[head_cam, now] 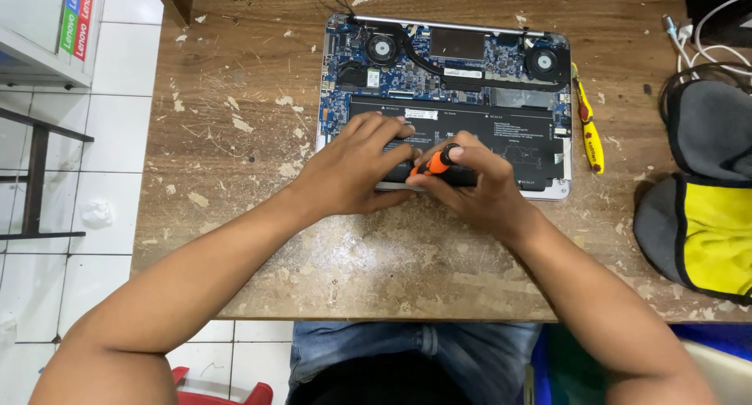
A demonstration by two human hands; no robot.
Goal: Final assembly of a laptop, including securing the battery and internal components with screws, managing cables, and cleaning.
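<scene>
On the worn wooden worktop [235, 240], toward its far edge and about midway along it, lies an opened laptop [442, 99] with its bottom cover off, showing a blue circuit board, two round fans near the far side and a long black battery [501, 135] along the near side. Both my hands meet over the near edge of that battery. My left hand [352, 166] lies flat with its fingers spread on the battery's left part, pressing down. My right hand [478, 186] is closed around a small screwdriver [439, 162] with an orange and black handle, its tip pointing down toward the battery's near edge; the tip itself is hidden behind my fingers. The two hands touch each other at the thumbs.

Just beside the laptop's right edge rests a second screwdriver [589, 123] with a yellow handle, lying lengthwise. Near the worktop's right edge sits a grey and yellow pouch [701, 209], with white cables [705, 37] at the far right corner.
</scene>
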